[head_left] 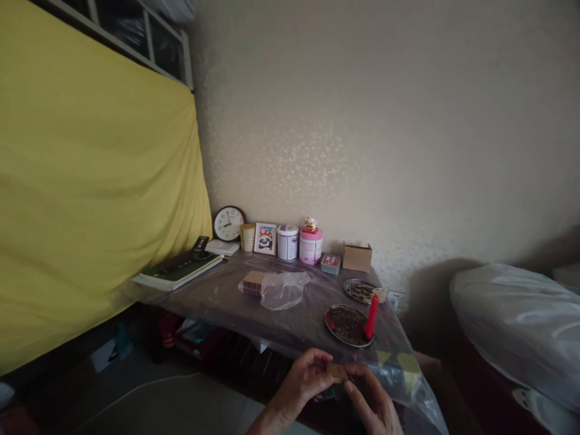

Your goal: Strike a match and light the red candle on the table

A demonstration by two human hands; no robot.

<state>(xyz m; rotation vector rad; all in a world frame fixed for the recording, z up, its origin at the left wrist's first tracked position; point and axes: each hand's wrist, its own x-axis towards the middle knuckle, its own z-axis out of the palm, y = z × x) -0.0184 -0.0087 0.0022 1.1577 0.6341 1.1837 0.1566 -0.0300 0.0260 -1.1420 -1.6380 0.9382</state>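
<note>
Just past the table's front edge, my left hand [301, 386] and my right hand [374, 402] meet around a small tan flat piece [337, 372]. Fingertips of both hands pinch its two ends; its exact kind is too small and dim to make out. Nearest beyond them lies a round metal plate [327, 329] with a dark, speckled surface. A red candle-like stick [373, 317] with a wider base stands upright at this plate's right side. Behind it is a second round plate [347, 291] with pale bits on its right part.
Plastic sheeting covers the table [203, 302]. A brown block [254, 283] lies beside a clear plastic bag [287, 290]. Along the wall stand a clock [229, 223], a panda picture [265, 238], two tins and a cardboard box [357, 257]. Books [179, 272] lie left, by a yellow curtain [99, 169].
</note>
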